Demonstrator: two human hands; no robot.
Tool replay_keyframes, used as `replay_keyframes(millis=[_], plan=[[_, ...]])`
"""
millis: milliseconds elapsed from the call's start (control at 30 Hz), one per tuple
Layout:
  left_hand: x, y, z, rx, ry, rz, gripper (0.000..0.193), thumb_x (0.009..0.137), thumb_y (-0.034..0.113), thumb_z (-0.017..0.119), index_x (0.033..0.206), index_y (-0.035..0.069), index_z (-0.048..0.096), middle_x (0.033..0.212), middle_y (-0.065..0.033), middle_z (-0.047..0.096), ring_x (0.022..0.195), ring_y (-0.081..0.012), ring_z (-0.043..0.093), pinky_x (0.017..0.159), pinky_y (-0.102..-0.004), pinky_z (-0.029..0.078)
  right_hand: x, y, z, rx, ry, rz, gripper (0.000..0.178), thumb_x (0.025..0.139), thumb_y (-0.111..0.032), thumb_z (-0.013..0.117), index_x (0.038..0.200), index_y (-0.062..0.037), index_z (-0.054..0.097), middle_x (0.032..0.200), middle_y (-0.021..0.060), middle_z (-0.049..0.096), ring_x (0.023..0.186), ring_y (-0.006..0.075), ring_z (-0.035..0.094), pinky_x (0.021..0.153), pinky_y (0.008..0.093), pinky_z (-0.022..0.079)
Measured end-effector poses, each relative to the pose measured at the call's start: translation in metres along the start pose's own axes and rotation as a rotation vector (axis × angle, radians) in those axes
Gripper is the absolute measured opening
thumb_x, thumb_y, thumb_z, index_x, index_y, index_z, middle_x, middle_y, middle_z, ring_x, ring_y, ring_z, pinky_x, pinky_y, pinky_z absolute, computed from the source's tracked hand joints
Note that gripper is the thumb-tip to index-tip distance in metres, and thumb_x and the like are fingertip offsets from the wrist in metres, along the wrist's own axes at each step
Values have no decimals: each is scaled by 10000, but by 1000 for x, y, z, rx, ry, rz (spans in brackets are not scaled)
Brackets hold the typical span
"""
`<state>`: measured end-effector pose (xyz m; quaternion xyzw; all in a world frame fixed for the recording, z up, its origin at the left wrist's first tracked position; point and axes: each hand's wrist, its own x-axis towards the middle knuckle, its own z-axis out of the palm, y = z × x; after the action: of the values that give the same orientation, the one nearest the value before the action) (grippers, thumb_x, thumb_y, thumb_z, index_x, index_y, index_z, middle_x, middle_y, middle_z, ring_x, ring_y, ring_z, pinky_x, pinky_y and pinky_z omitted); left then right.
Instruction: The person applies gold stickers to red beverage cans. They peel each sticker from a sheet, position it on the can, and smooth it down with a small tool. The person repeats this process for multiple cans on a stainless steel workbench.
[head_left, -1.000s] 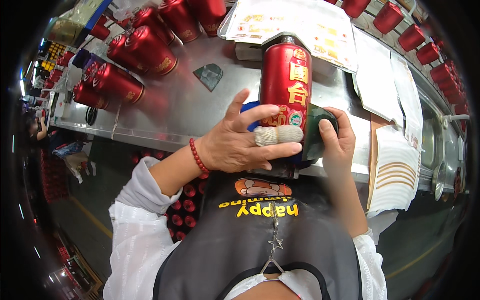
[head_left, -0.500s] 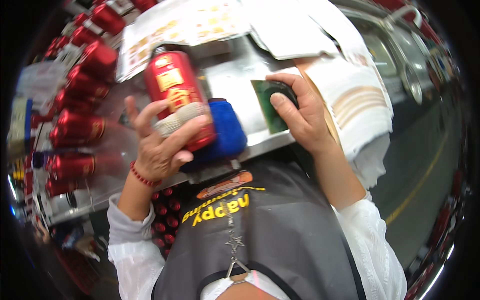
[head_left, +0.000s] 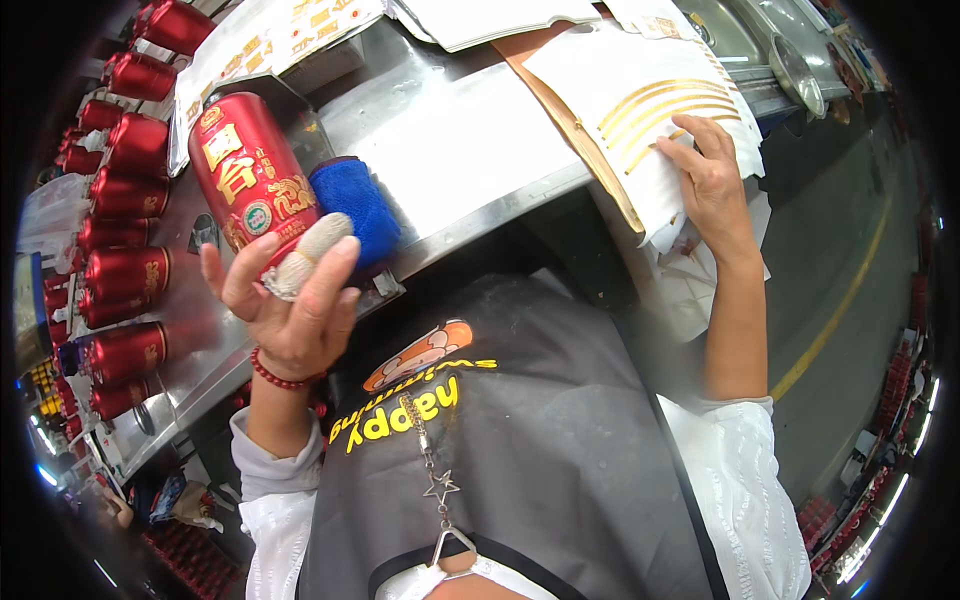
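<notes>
My left hand [head_left: 295, 325] rests half-open against the red bottle [head_left: 245, 170]. My right hand [head_left: 716, 185] touches a gold strip [head_left: 641, 158], grip unclear.

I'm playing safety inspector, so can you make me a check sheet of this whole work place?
Surface: shiny metal table, partly covered by papers.
Job's things: red bottle tilted beside a blue cloth-like pad; gold curved strips on white sheets.
Clutter: more red bottles along the left.
Hands: left hand at the bottle's lower end, one finger wrapped, grip unclear; right hand with fingertips at the strips.
Cables: a dark loop at the left, maybe a cable.
Surroundings: dark floor with a yellow line at the right.
</notes>
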<state>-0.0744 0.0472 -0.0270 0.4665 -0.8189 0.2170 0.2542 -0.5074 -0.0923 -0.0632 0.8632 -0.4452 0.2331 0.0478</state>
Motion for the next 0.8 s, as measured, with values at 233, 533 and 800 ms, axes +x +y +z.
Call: replay_keyframes(millis=[233,533,800], plan=[[66,67,38,-432,3,-43,397,712,97,760,1094,205,748,980,-30,754,1181,-296,495,1123,-544,303,5,-7,3,72,12,90,205,833,5,685,1031,-41,717,1282,144,603,1219,355,529,999,428,468],[36,54,13,-240,95,-178,356,780,130,746,1128,194,712,1132,-50,735,1218,-302,480,1149,-552,291,17,-5,1,248,-17,49,47,844,-8,680,880,-4,649,1215,159,595,1191,371,524,999,421,430],[-31,-8,3,33,51,-610,838,893,453,719,1521,11,383,1523,-138,476,1388,-347,360,1184,-515,177,56,-69,-26,518,-100,31,55,917,-21,639,879,6,610,1217,162,577,1160,321,533,1010,403,399]])
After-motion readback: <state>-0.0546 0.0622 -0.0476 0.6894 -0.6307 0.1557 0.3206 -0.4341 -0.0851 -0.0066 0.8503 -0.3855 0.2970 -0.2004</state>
